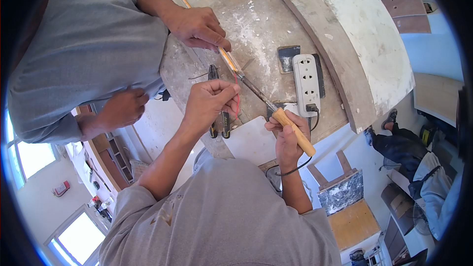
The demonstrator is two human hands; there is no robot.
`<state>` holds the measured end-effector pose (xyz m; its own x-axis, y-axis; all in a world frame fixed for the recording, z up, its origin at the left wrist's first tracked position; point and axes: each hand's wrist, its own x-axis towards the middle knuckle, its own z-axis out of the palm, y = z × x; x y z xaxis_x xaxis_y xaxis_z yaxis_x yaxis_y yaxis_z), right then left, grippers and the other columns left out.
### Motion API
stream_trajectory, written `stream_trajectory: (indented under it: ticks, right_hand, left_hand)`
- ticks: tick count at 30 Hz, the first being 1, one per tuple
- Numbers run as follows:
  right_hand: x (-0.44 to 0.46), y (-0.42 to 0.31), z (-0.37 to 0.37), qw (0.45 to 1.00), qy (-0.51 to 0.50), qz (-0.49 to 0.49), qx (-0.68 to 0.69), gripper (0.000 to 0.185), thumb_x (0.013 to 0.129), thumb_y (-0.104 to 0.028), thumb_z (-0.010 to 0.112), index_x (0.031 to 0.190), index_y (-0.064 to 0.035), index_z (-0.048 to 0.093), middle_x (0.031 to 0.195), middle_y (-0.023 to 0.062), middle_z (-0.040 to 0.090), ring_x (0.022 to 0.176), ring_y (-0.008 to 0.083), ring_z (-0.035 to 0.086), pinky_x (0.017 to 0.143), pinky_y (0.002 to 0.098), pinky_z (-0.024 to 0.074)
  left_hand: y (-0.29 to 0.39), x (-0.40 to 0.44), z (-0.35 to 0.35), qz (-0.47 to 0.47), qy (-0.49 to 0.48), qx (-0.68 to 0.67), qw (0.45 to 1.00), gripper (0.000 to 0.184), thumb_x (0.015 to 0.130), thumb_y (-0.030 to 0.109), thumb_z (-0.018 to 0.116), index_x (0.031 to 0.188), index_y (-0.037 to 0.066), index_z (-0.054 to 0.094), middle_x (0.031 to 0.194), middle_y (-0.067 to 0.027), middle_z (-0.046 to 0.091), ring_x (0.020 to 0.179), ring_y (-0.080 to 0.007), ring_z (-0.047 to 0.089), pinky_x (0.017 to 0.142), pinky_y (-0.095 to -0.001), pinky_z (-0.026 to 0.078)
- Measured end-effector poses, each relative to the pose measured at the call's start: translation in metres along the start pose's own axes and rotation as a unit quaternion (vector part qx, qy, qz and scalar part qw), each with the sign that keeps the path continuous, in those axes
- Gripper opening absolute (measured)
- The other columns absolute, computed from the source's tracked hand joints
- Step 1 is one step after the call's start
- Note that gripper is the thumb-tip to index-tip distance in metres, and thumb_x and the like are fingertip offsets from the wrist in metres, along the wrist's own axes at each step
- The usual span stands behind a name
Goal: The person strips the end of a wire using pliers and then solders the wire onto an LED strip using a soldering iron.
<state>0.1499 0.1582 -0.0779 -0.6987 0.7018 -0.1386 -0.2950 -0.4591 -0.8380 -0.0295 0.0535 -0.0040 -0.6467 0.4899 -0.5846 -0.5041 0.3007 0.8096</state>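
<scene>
My right hand (pixel 288 144) is wrapped round the wooden handle of a soldering iron (pixel 294 130), whose metal shaft slants up and left. Its tip meets the end of a light strip (pixel 228 61) with an orange-yellow band; whether they touch I cannot tell. A thin red wire (pixel 238 101) hangs from that end, pinched between the thumb and fingers of my left hand (pixel 211 102). Opposite me, a co-worker's hand (pixel 202 28) presses the strip from above. Pliers (pixel 225 124) lie on the table under my left hand, partly hidden by it.
A white power strip (pixel 306 81) with a black plug sits right of the iron, beside a dark flat block (pixel 287 58). A long curved board (pixel 315 34) borders the worn table (pixel 261 5). The iron's cord (pixel 297 167) loops near my right forearm. Another person (pixel 409 148) is at far right.
</scene>
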Motion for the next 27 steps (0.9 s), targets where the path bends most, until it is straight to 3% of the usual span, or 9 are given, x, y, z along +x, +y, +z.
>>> stream_trajectory:
  ticks: [6, 12, 16, 19, 20, 23, 24, 27]
  right_hand:
    - [-0.001, 0.001, 0.0, 1.0, 0.004, 0.003, 0.011, 0.037, 0.093, -0.018, 0.058, 0.119, 0.0068, 0.051, 0.097, 0.0246, 0.065, 0.08, 0.0289, 0.068, 0.073, 0.0385, 0.0578]
    - [-0.001, -0.001, -0.01, 0.999, 0.015, -0.011, 0.036, 0.044, 0.093, -0.024, 0.061, 0.123, 0.006, 0.049, 0.099, 0.0248, 0.065, 0.08, 0.0295, 0.068, 0.073, 0.0391, 0.0577]
    - [0.002, -0.014, -0.004, 0.997, -0.015, -0.04, 0.059, 0.045, 0.095, -0.027, 0.06, 0.126, 0.003, 0.046, 0.102, 0.0257, 0.064, 0.082, 0.03, 0.068, 0.074, 0.039, 0.0573]
    - [0.006, -0.021, 0.006, 0.994, -0.054, -0.097, 0.004, 0.04, 0.097, -0.022, 0.057, 0.128, 0.0005, 0.045, 0.103, 0.0261, 0.064, 0.086, 0.03, 0.068, 0.077, 0.0383, 0.0564]
    - [0.009, -0.02, 0.007, 0.992, -0.064, -0.112, 0.0, 0.031, 0.097, -0.011, 0.057, 0.124, -0.0018, 0.046, 0.108, 0.026, 0.063, 0.089, 0.0288, 0.067, 0.08, 0.0365, 0.0555]
    - [0.02, -0.021, 0.009, 0.985, -0.081, -0.144, -0.054, 0.029, 0.093, -0.003, 0.061, 0.118, -0.0041, 0.047, 0.11, 0.0252, 0.062, 0.091, 0.027, 0.067, 0.081, 0.0343, 0.0551]
    - [0.02, -0.025, 0.015, 0.99, -0.065, -0.123, -0.01, 0.032, 0.088, 0.005, 0.064, 0.113, -0.0059, 0.047, 0.105, 0.0227, 0.064, 0.091, 0.0245, 0.066, 0.079, 0.0323, 0.055]
    - [0.021, -0.025, 0.022, 0.988, -0.065, -0.137, 0.03, 0.038, 0.084, 0.01, 0.065, 0.112, -0.0063, 0.045, 0.1, 0.0195, 0.064, 0.089, 0.0228, 0.065, 0.077, 0.0323, 0.0553]
  left_hand:
    - [-0.002, -0.001, -0.002, 0.001, -0.007, -0.009, 1.0, 0.019, 0.091, 0.015, 0.066, 0.09, -0.004, 0.064, 0.071, -0.0059, 0.064, 0.054, -0.0106, 0.06, 0.049, -0.021, 0.048]
    - [-0.006, -0.009, -0.013, 0.033, 0.017, 0.08, 0.996, 0.017, 0.091, 0.012, 0.065, 0.094, -0.005, 0.065, 0.072, -0.0066, 0.065, 0.052, -0.009, 0.057, 0.047, -0.0209, 0.045]
    - [-0.003, -0.024, -0.011, 0.02, -0.015, 0.041, 0.999, 0.017, 0.091, 0.012, 0.066, 0.097, -0.004, 0.066, 0.073, -0.0066, 0.065, 0.051, -0.0068, 0.053, 0.045, -0.02, 0.041]
    - [0.006, -0.036, 0.007, 0.011, -0.056, 0.039, 0.998, 0.017, 0.092, 0.013, 0.066, 0.097, -0.004, 0.067, 0.073, -0.0062, 0.064, 0.051, -0.0057, 0.05, 0.044, -0.0198, 0.037]
    - [0.009, -0.039, 0.014, 0.001, -0.075, 0.04, 0.996, 0.017, 0.092, 0.013, 0.066, 0.097, -0.003, 0.067, 0.073, -0.0059, 0.064, 0.051, -0.0054, 0.049, 0.044, -0.0197, 0.036]
    - [0.008, -0.042, 0.029, -0.008, -0.114, 0.042, 0.993, 0.018, 0.092, 0.014, 0.066, 0.097, -0.002, 0.068, 0.072, -0.0037, 0.063, 0.051, -0.0043, 0.048, 0.045, -0.0197, 0.036]
    - [0.007, -0.043, 0.032, -0.008, -0.121, 0.043, 0.992, 0.018, 0.091, 0.014, 0.067, 0.097, -0.002, 0.069, 0.071, -0.0028, 0.063, 0.052, -0.0039, 0.047, 0.046, -0.0197, 0.037]
    - [0.006, -0.047, 0.038, -0.004, -0.125, 0.064, 0.99, 0.017, 0.091, 0.014, 0.067, 0.097, -0.002, 0.069, 0.071, -0.0023, 0.063, 0.053, -0.0041, 0.048, 0.047, -0.0197, 0.038]
